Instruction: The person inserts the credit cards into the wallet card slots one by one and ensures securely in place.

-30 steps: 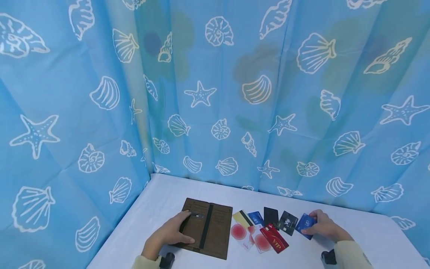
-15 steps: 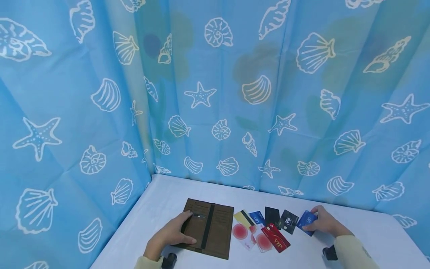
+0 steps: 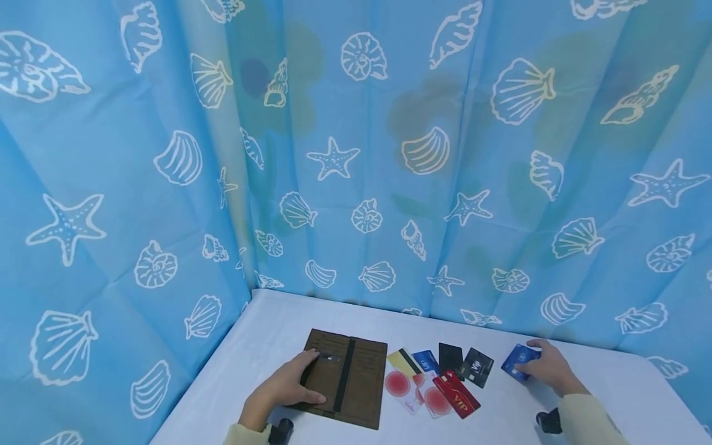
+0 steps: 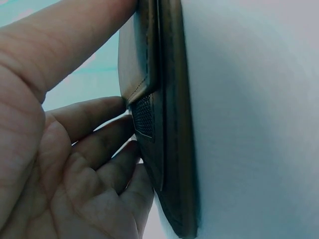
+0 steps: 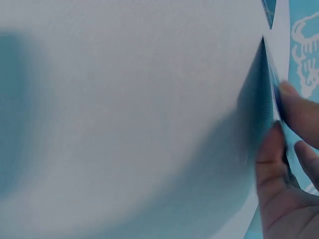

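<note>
A brown wallet lies spread out on the table, a black band running down its middle. My left hand rests on its left part, fingers fairly straight, with fingertips and thumb on the surface; the left wrist view shows the fingertips at the leather. A dark card peeks from a wallet slot near the index finger. At the right, my right hand pinches a blue card between thumb and fingers. In the right wrist view that card appears nearly edge-on, close over the white cloth.
Between the hands lie several cards: a yellow one, a blue one, a black one, a black Vip card, a red VIP card and pink-circled ones. A blue shell-patterned curtain stands behind the white table.
My right hand has moved a little right with the blue card, widening the gap to the black Vip card. The left hand and wallet look unchanged.
</note>
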{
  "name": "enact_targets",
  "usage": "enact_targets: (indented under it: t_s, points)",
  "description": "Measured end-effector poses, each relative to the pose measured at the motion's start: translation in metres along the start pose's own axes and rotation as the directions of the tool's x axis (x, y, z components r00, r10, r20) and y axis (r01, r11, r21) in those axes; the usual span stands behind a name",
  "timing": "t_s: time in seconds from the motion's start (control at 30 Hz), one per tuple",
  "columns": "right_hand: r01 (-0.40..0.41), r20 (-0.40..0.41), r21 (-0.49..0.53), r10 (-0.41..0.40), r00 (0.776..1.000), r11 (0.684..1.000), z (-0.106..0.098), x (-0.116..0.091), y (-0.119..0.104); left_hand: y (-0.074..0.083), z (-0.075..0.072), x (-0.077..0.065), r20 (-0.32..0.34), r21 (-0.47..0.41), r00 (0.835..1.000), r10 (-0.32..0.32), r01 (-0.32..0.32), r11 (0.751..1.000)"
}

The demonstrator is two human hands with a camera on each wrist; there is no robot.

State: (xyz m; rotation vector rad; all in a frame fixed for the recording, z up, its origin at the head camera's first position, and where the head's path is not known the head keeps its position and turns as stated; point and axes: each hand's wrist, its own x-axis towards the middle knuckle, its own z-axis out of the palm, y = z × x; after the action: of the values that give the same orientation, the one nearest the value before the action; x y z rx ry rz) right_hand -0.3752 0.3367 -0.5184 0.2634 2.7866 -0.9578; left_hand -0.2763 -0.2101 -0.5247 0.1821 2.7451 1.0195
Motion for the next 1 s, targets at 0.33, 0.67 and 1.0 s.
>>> enact_targets:
  t_s: [0.33,0.67,1.0]
  points:
    - [-0.009,-0.035,0.248,0.018,0.999,0.969,-0.004,-0.001,-0.019,0.000,0.000,-0.002,0.005,-0.013,1.000,0.003,-0.003,1.000]
    - [0.022,-0.003,0.327,-0.022,1.000,0.945,0.007,0.000,-0.080,0.002,-0.002,-0.004,-0.007,-0.008,1.000,-0.008,0.008,1.000]
    - [0.110,0.007,0.358,-0.121,0.993,0.927,0.039,0.001,-0.126,0.000,-0.001,-0.001,0.003,-0.008,1.000,0.005,-0.005,1.000]
